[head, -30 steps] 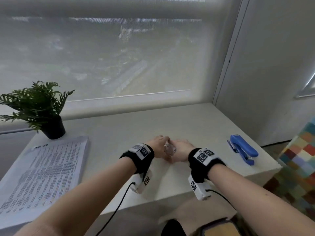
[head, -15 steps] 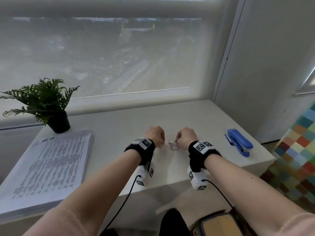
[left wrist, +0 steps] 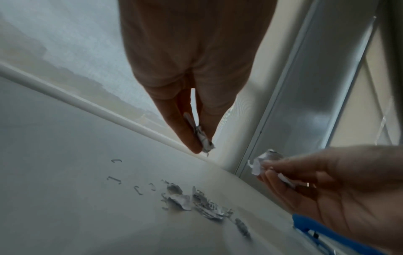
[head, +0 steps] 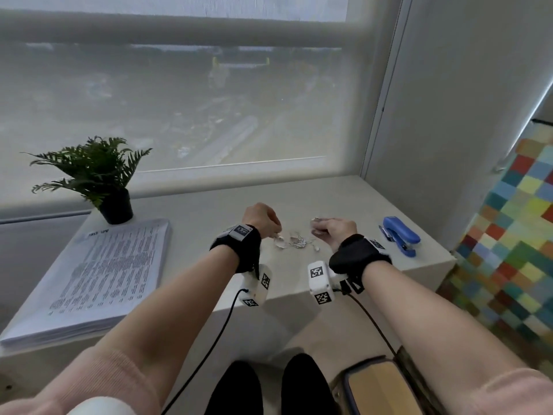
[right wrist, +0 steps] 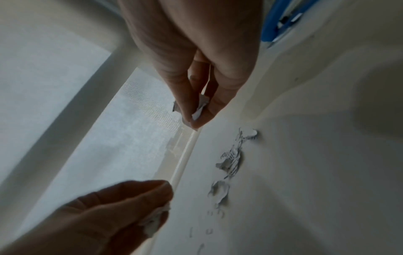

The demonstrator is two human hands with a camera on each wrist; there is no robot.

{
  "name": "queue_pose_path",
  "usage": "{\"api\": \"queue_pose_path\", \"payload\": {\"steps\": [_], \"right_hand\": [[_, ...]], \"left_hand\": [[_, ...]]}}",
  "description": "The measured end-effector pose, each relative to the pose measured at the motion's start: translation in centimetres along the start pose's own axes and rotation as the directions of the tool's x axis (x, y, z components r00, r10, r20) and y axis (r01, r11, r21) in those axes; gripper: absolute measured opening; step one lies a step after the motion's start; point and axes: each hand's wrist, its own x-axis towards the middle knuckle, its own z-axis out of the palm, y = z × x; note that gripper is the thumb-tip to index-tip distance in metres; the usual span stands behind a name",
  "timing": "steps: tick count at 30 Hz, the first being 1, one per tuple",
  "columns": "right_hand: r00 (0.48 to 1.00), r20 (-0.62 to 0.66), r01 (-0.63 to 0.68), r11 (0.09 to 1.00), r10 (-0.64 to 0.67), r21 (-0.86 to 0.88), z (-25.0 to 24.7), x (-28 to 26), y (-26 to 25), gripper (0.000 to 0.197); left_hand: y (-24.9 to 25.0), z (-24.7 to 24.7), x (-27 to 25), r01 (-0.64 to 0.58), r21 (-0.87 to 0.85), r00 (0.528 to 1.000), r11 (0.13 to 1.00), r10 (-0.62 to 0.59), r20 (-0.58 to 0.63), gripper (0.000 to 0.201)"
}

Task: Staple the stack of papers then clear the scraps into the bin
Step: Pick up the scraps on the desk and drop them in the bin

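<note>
Scraps and loose staples litter the bench mid-front, probably gathered for binning. Left hand pinches a scrap, fingers closed; right hand likewise grips one. Paper stack sits at the left edge, stapler at the right.

You get soft, dim daylight through the window blind; wrist views beneath it blur and bend at the edges.

Pale desk beneath blind-covered window, white wall rightward.
</note>
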Motion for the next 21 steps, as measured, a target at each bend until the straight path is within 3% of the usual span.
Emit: {"api": "queue_pose_path", "payload": {"steps": [1,8,13,16,21], "right_hand": [[1.000,0.001,-0.011,0.998,0.011,0.056,-0.3,-0.3,0.0,0.024],[0.999,0.046,-0.023,0.945,0.008,0.326,-6.6,-3.4,-2.6,0.022],[0.999,0.032,-0.006,0.937,-0.005,0.350,-13.7,-5.6,-3.1,0.015],[0.999,0.016,-0.054,0.955,0.051,0.292,-18.1,-6.9,-1.5,0.014],[0.977,-0.102,-0.167,0.969,0.188,0.183,-25.7,-7.5,4.1,0.010]], "left_hand": [[0.1,0.0,-0.1,0.020,-0.039,1.000,0.999,-0.020,0.010,0.003],[2.8,2.1,-0.4,0.076,-0.359,0.996,0.930,-0.051,0.078,0.021],[6.9,6.5,-1.6,0.016,-0.487,0.982,0.873,0.078,0.173,0.021],[9.9,10.4,-3.2,-0.047,-0.517,0.939,0.855,0.214,0.268,0.020],[11.9,19.7,-6.0,-0.191,-0.379,0.807,0.906,0.364,0.465,0.014]]}}
